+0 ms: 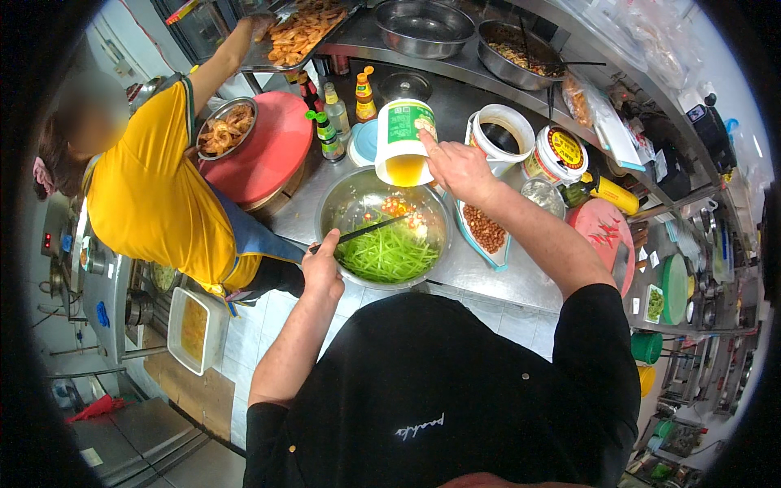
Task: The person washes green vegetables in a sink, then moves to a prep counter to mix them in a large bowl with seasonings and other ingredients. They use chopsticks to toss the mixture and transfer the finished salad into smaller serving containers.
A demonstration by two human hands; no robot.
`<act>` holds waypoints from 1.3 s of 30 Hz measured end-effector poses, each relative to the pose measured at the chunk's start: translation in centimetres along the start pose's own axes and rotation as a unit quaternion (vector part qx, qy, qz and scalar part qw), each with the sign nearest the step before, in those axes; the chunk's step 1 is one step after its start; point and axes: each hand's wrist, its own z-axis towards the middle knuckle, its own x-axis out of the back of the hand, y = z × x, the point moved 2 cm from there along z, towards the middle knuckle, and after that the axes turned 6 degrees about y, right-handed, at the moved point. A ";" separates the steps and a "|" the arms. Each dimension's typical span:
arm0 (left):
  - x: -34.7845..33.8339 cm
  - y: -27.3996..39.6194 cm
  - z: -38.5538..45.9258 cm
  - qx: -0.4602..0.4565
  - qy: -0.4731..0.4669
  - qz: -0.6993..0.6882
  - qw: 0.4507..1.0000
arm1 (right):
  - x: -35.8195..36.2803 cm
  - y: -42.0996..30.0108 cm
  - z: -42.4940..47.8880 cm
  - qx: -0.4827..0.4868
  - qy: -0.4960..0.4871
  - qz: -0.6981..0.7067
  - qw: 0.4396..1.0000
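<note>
My left hand (323,268) holds black chopsticks (366,232), whose far ends reach over a large steel bowl (323,213). Light green shreds (390,253) fill the bowl's near part; chopped red bits and pale minced pieces (406,210) lie beyond them. My right hand (457,168) grips a white tub with a green label (406,125), tilted above the bowl's far rim. Yellow content (404,170) shows at its mouth; whether any is falling is unclear. Right of the bowl, a blue-edged dish (501,262) holds reddish-brown nuts.
A co-worker in a yellow shirt (158,201) stands close at left, reaching to a tray of fried food (305,36). A red round board (262,152), sauce bottles (329,137), an open white bucket of dark liquid (500,137), a lidded tub (555,155) and a steel shelf (451,64) surround the bowl.
</note>
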 end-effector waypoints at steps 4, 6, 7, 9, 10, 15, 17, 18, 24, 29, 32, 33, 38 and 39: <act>0.0 0.0 0.2 0.010 -0.005 -0.014 1.000 | 0.5 0.0 0.5 0.004 0.007 0.006 1.000; -0.2 0.1 0.1 0.015 -0.006 -0.026 1.000 | 0.5 0.0 0.6 0.004 0.010 0.010 1.000; -0.3 0.2 0.0 0.018 -0.006 -0.031 0.999 | 0.5 0.0 0.6 0.001 0.006 0.011 1.000; -0.4 0.5 -0.3 0.018 -0.002 -0.036 0.999 | 0.4 -0.1 0.7 -0.033 -0.009 0.026 0.999; -0.3 0.6 -0.4 0.017 0.001 -0.039 0.999 | 0.3 -0.1 0.9 -0.063 -0.019 0.040 0.997; 0.2 0.7 -0.1 0.019 -0.032 -0.026 0.999 | -3.6 2.5 -1.1 -0.186 0.139 0.195 0.953; 0.5 0.7 0.0 0.016 -0.025 -0.031 0.999 | -4.9 4.0 -1.7 -0.260 0.074 0.193 0.943; 0.7 0.6 0.4 0.015 -0.017 -0.035 0.999 | -5.2 4.7 -1.8 -0.411 -0.004 0.295 0.862; 2.5 0.8 0.1 0.000 -0.016 -0.071 0.997 | -8.4 9.3 -3.7 -0.679 0.042 0.421 0.601; 4.9 1.5 -1.6 -0.031 0.077 -0.066 0.994 | -15.6 12.8 -6.1 -0.732 0.057 0.306 0.606; 7.5 1.2 -2.0 -0.031 0.107 -0.079 0.991 | -26.7 17.0 -10.9 -0.744 0.060 0.217 0.629; 7.7 1.6 -2.8 -0.039 0.118 -0.078 0.989 | -28.7 17.7 -11.4 -0.754 0.066 0.208 0.620; 10.3 1.0 -5.4 -0.068 0.217 -0.099 0.969 | -25.9 12.4 -8.5 -0.816 0.119 0.337 0.454; 10.2 1.1 -5.5 -0.071 0.224 -0.100 0.967 | -26.2 13.2 -9.6 -0.803 0.134 0.339 0.472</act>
